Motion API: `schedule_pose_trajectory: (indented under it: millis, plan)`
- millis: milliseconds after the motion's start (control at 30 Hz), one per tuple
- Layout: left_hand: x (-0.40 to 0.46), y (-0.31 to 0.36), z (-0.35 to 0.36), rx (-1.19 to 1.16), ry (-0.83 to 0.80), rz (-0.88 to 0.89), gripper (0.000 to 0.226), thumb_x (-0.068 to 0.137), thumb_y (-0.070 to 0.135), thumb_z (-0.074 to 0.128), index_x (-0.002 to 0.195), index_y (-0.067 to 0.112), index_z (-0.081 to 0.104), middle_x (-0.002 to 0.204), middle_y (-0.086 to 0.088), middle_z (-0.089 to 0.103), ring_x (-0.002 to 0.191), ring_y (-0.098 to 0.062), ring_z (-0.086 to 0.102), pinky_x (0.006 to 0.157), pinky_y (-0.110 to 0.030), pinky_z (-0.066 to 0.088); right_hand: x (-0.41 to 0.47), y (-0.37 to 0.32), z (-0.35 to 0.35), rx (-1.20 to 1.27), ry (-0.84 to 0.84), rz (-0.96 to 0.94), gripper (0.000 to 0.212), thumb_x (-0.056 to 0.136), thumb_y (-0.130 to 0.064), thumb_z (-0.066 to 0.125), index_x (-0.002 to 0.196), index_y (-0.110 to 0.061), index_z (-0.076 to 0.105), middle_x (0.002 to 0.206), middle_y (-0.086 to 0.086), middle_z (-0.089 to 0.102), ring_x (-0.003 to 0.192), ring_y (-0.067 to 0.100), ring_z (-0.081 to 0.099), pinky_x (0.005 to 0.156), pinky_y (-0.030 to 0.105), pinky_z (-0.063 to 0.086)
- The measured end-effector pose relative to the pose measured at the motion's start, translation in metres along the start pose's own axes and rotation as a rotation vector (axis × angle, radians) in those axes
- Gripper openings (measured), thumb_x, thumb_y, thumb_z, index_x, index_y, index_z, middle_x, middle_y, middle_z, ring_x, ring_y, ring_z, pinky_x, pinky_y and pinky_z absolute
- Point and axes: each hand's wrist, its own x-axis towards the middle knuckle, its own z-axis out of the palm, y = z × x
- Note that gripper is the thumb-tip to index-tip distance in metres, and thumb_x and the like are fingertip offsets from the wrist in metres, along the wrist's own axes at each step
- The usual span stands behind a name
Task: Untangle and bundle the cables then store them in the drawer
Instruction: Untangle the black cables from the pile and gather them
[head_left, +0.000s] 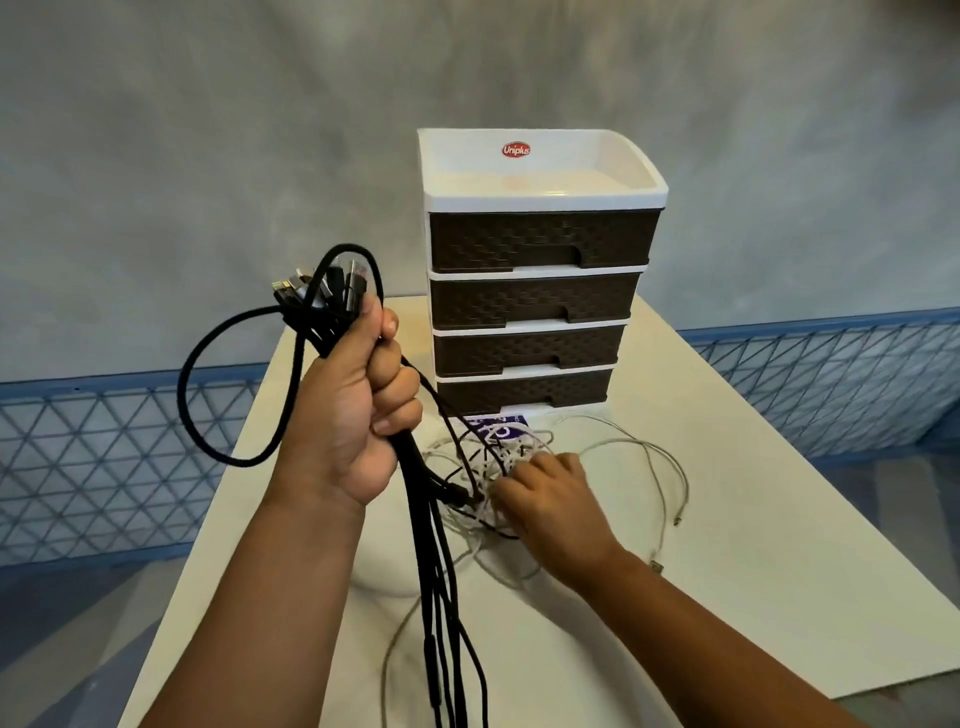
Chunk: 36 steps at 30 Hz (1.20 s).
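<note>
The black cables (441, 571) hang gathered, plugs up, in the left hand's (358, 400) closed fist above the counter (727, 571); the right hand (545, 499), fingers curled, picks at the white tangle (483, 462) before the closed drawers (535, 301); better to ease loops loose than tug knots tight.

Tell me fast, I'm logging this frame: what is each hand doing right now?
Left hand: closed, grips the black cables raised off the table.
Right hand: fingers down in the tangled white cables; whether it pinches one cannot be told.
</note>
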Motion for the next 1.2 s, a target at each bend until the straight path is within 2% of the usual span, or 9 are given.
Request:
schedule_pose_trajectory:
  millis: [233,333,467,567,667,767,900,1067,1200]
  plan:
    - [-0.008,0.011,0.009,-0.073,-0.153,0.070,0.030,0.097,0.041,0.040,0.075,0.023,0.047,0.041,0.009,0.022,0.033,-0.002,0.015,0.031,-0.013,0.015,-0.013,-0.004,0.010,0.034,-0.395,0.076,0.034,0.093,-0.038,0.038,0.110,-0.032,0.066,0.106,-0.003,0.063,0.100,0.026,0.057,0.080,0.043,0.042]
    - [-0.012,0.023,0.009,-0.095,-0.240,0.109,0.033,0.100,0.041,0.033,0.076,0.023,0.045,0.046,0.005,0.014,0.036,-0.006,0.010,0.031,-0.013,0.014,-0.011,0.000,0.010,0.205,-0.441,0.210,0.031,0.094,-0.038,0.043,0.109,-0.026,0.068,0.121,-0.002,0.060,0.111,0.026,0.053,0.088,0.040,0.041]
    - [-0.014,0.033,0.000,-0.168,-0.339,0.104,0.032,0.099,0.042,0.034,0.077,0.022,0.047,0.047,0.006,0.015,0.036,-0.006,0.013,0.031,-0.012,0.018,-0.001,0.004,-0.006,0.654,-0.205,0.578,0.014,0.091,-0.032,0.061,0.089,-0.028,0.074,0.101,-0.006,0.069,0.095,0.014,0.062,0.080,0.030,0.049]
    - [-0.018,0.036,-0.009,-0.209,-0.369,0.081,0.032,0.099,0.041,0.036,0.078,0.021,0.051,0.047,0.006,0.018,0.036,-0.006,0.015,0.032,-0.013,0.019,0.009,0.014,-0.030,0.844,-0.360,0.721,0.011,0.093,-0.026,0.064,0.100,-0.025,0.073,0.103,-0.003,0.072,0.096,0.014,0.065,0.088,0.031,0.051]
    - [-0.022,0.041,-0.015,-0.242,-0.423,0.017,0.031,0.100,0.039,0.039,0.080,0.019,0.052,0.047,0.007,0.021,0.037,-0.005,0.017,0.033,-0.014,0.020,0.016,0.033,-0.057,0.521,-0.738,0.578,0.023,0.096,-0.024,0.059,0.114,-0.018,0.070,0.113,0.000,0.070,0.100,0.016,0.062,0.091,0.029,0.048]
    - [-0.030,0.046,-0.014,-0.235,-0.480,-0.141,0.026,0.099,0.037,0.045,0.083,0.019,0.052,0.048,0.007,0.021,0.038,-0.005,0.019,0.034,-0.015,0.020,0.019,0.038,-0.081,0.300,-0.896,0.495,0.023,0.095,-0.027,0.058,0.112,-0.019,0.071,0.114,0.000,0.070,0.101,0.018,0.062,0.089,0.029,0.049]
    - [-0.045,0.037,0.000,0.021,-0.278,-0.228,0.030,0.096,0.042,0.040,0.074,0.024,0.050,0.047,0.005,0.011,0.036,-0.007,0.009,0.031,-0.013,0.012,0.016,0.019,-0.100,0.383,-0.750,0.437,0.021,0.096,-0.032,0.057,0.107,-0.022,0.071,0.101,-0.003,0.069,0.095,0.018,0.063,0.086,0.034,0.052]
    - [-0.061,0.015,0.022,0.048,-0.251,-0.330,0.030,0.094,0.042,0.043,0.073,0.024,0.051,0.048,0.006,0.009,0.038,-0.005,0.006,0.031,-0.012,0.011,0.010,-0.002,-0.130,0.958,-0.348,0.493,0.018,0.097,-0.036,0.056,0.104,-0.026,0.070,0.096,-0.005,0.073,0.086,0.009,0.070,0.086,0.041,0.057]
    - [-0.077,0.000,0.042,0.048,-0.301,-0.388,0.026,0.089,0.042,0.051,0.073,0.022,0.055,0.047,0.006,0.011,0.037,-0.004,0.008,0.030,-0.012,0.013,-0.005,-0.016,-0.170,1.372,-0.323,0.371,0.029,0.091,-0.035,0.059,0.114,-0.020,0.067,0.108,0.000,0.073,0.098,0.016,0.070,0.087,0.036,0.057]
